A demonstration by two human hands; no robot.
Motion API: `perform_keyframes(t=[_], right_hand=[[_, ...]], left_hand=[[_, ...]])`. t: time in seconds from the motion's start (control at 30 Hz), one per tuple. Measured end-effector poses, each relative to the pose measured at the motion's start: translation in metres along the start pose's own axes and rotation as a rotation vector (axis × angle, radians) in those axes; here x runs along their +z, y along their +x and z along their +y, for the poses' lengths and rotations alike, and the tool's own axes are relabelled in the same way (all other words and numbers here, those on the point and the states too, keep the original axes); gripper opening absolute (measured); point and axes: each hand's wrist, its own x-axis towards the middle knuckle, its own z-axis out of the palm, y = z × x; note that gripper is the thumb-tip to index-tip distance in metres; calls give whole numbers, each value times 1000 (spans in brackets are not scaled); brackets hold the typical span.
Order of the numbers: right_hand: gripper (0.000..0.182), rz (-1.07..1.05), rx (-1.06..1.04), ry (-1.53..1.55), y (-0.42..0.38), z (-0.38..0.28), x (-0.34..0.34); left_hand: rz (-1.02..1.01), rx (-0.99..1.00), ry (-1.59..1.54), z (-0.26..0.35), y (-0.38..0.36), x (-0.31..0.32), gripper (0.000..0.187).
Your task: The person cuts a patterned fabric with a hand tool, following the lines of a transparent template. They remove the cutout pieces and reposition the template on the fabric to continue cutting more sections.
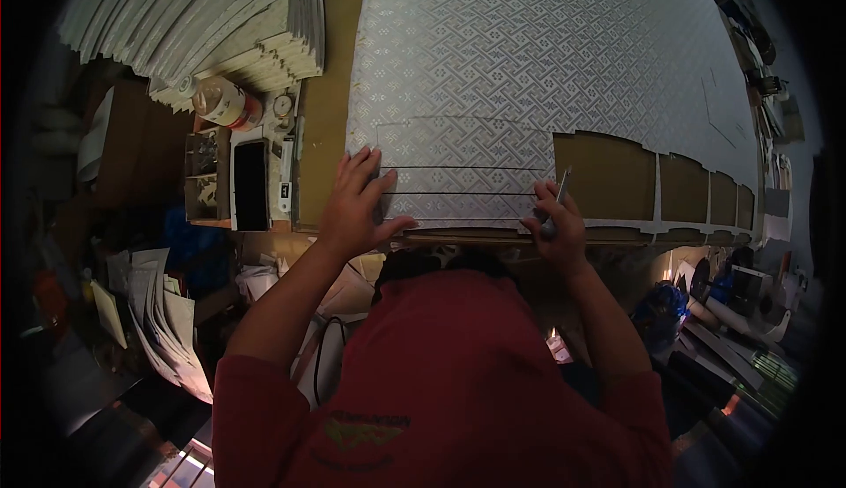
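A large silvery patterned sheet [493, 56], woven-looking with a lattice design, covers the table. Near its front edge, dark slits [467, 168] mark out narrow strips [467, 181]. My left hand [357, 202] lies with spread fingers on the left ends of these strips. At their right ends, my right hand [561, 219] is closed around a slim knife-like tool [565, 181] whose metal tip points away from me. Its fingertips touch the strip ends. Right of it, cut-out openings [608, 166] in the sheet show the brown surface beneath.
To the left stand a phone [250, 185], a plastic bottle [227, 103], a round watch-like dial [282, 106] and a small compartment box [204, 175]. Behind them rises a tall stack of folded pale sheets [194, 12]. Papers [163, 312] and clutter sit below the table on both sides.
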Motion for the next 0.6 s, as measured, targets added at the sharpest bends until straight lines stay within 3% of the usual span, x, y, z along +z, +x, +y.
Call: perform_keyframes(t=[0.6], right_hand=[[37, -18, 37, 20, 4, -9, -6]], left_hand=[[17, 34, 15, -5, -2, 5, 73]])
